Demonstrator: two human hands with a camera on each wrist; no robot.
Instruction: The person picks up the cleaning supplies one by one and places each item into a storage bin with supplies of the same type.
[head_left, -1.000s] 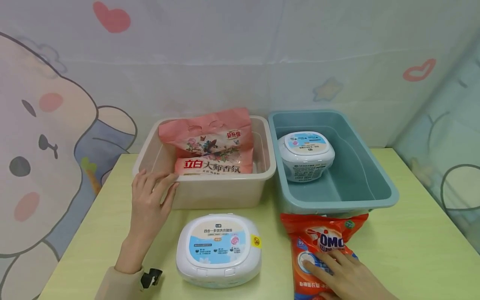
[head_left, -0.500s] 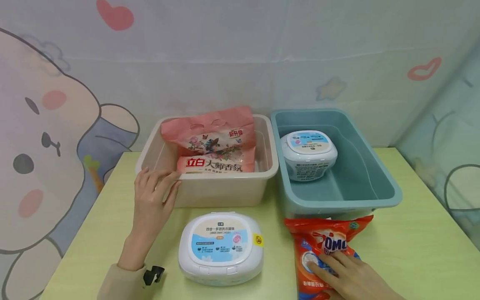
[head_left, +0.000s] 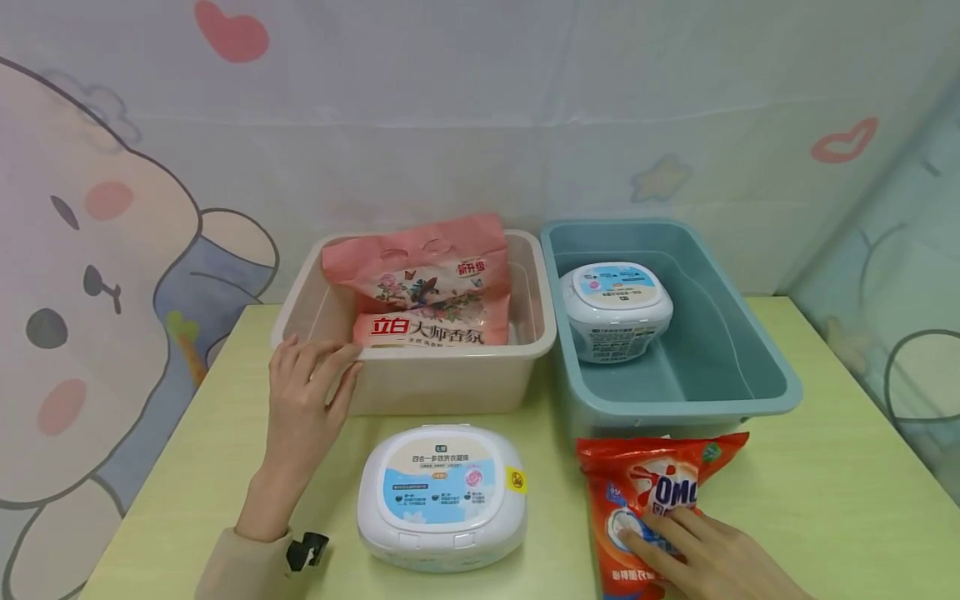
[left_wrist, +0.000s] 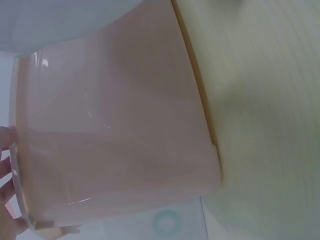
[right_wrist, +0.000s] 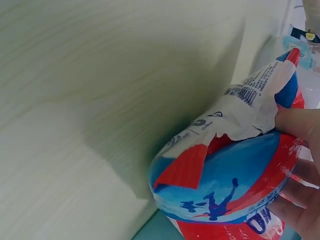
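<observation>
Left hand grips cream tub; right hand grips red bag toward near edge of table. Apparent grasping step; lifting calls for firmness.

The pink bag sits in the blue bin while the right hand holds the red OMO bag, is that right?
Not quite: the pink bag sits in the cream bin, as the head view shows, while the right hand holds the red OMO bag.
</observation>
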